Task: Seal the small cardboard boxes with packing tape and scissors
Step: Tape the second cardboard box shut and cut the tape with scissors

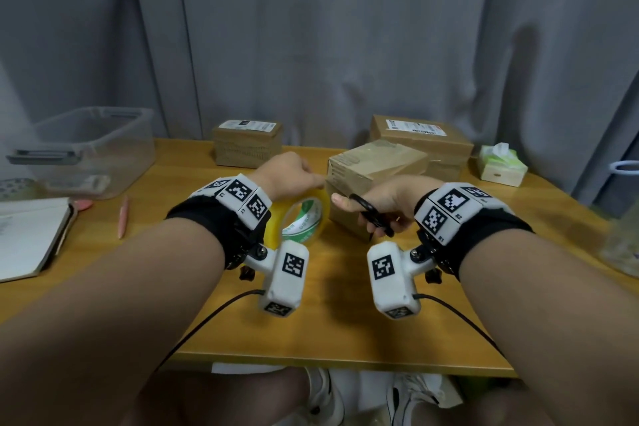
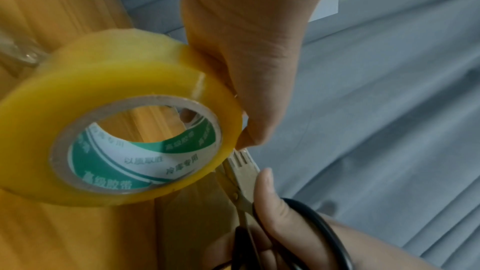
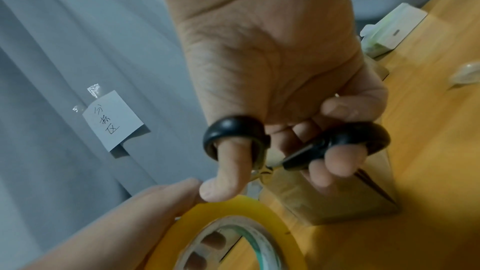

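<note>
1. Left hand [image 1: 288, 176], in the head view, curls over the top of the tape roll [image 1: 297, 218], holding it upright on edge on the wooden table [image 1: 328, 328], close against the nearest small cardboard box [image 1: 375, 169]; this likely keeps the tape taut for a cut. Right hand [image 1: 383, 199] grips the black-handled scissors [image 1: 371, 218], thumb through one loop. Two more boxes stand behind, one [image 1: 247, 143] to the left and one [image 1: 420, 135] to the right, each bearing a white label.

2. From the left wrist, the roll [image 2: 109, 93] is glossy, translucent yellow on a cardboard core printed green and white. Fingers reach inside the core, the thumb [image 2: 257, 122] presses the rim. The metal blades [image 2: 237, 174] sit just beside the roll's edge; whether they are parted I cannot tell.

3. From the right wrist, the thumb [image 3: 228, 171] fills one smooth black loop [image 3: 233, 130], curled fingers [image 3: 335, 161] the other. The brown box [image 3: 324, 198] lies below, matte and sharp-edged.
</note>
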`<state>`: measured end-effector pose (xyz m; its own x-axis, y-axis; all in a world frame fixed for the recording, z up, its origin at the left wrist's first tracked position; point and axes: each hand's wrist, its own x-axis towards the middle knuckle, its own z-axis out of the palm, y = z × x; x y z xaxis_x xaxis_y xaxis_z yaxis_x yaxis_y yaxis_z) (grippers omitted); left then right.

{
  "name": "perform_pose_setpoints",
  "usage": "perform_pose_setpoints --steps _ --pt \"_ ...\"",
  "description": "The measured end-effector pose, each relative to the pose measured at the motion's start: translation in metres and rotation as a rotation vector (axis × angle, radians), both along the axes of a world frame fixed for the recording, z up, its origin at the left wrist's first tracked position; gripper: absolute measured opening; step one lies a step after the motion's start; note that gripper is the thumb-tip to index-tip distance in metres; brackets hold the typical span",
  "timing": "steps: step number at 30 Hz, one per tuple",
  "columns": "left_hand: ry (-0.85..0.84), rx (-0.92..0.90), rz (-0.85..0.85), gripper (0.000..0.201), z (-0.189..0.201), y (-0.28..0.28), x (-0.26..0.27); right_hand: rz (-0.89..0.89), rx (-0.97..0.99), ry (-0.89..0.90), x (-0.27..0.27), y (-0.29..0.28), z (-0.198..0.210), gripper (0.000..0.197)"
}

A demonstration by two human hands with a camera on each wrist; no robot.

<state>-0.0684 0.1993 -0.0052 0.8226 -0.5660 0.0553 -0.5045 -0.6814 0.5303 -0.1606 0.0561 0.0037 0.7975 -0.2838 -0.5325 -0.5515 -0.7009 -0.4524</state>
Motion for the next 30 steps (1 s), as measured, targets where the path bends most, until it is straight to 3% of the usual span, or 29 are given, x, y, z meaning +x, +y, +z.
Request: perform_pose_setpoints --steps 5,8,22,30 --pt "0.009 0.125 0.052 0.031 0.011 -0.007 0.012 0.043 -0.015 -0.095 0.007 -0.002 0.0 0.056" --pt "0.098 0.18 0.093 0.045 0.011 -0.01 0.019 0.058 -0.01 -0.122 0.006 -0.006 0.001 0.057" --pt "0.222 0.157 0.082 0.026 0.009 -0.013 0.019 0.101 -0.064 -0.265 0.0 -0.025 -0.01 0.053" --pt "0.179 0.158 0.034 0.036 0.007 -0.001 0.013 0.135 -0.061 -0.269 0.003 -0.035 -0.017 0.051"
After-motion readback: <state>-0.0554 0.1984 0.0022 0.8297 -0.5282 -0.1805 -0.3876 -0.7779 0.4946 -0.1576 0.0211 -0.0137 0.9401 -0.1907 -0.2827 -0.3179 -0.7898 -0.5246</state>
